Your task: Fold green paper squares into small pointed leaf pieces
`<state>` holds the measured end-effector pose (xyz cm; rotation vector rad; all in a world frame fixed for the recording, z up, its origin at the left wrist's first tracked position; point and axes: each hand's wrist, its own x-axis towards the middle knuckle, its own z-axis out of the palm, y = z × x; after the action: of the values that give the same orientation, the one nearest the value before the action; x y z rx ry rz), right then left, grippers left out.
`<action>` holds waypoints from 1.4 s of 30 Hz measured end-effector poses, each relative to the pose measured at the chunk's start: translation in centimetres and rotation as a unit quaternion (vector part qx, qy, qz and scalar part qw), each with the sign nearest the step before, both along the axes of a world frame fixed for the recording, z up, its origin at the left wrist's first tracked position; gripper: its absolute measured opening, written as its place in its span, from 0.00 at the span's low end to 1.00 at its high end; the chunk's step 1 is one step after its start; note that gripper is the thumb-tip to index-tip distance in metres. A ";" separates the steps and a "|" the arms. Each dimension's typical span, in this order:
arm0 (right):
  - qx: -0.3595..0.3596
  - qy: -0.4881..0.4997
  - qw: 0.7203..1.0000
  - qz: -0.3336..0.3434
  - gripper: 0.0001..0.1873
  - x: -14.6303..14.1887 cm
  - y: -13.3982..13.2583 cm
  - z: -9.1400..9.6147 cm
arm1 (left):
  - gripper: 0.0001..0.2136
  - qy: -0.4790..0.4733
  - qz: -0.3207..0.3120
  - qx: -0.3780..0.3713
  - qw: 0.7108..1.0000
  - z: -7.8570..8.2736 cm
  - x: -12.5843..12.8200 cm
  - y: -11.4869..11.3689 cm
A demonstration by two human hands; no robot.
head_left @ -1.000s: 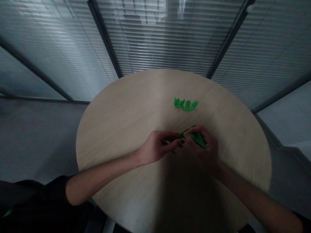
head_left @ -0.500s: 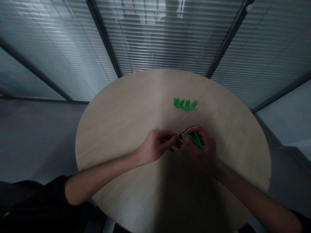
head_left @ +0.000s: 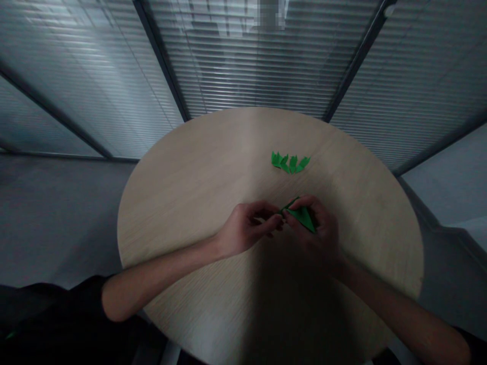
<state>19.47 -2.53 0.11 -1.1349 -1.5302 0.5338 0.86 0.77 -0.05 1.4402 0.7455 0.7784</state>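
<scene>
Bridging both grips: green paper

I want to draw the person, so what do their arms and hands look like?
Black short sleeves: the left sleeve ends near the elbow, while only a bit of the right sleeve shows. The left forearm and right forearm are bare. No glove covers the left hand or right hand, and I see no watch.

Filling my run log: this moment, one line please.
left hand: at paper tip | right hand: holding paper | green pieces: on table, beyond hands
</scene>
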 end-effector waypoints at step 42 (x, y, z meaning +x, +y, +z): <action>-0.037 -0.002 0.998 0.060 0.09 0.3 0.1 -0.1 | 0.09 0.054 0.021 0.071 0.996 0.3 -0.2 -0.2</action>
<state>19.80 -2.48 0.01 -1.1044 -1.5998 0.6746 0.61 0.52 0.28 1.6082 0.8195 0.8035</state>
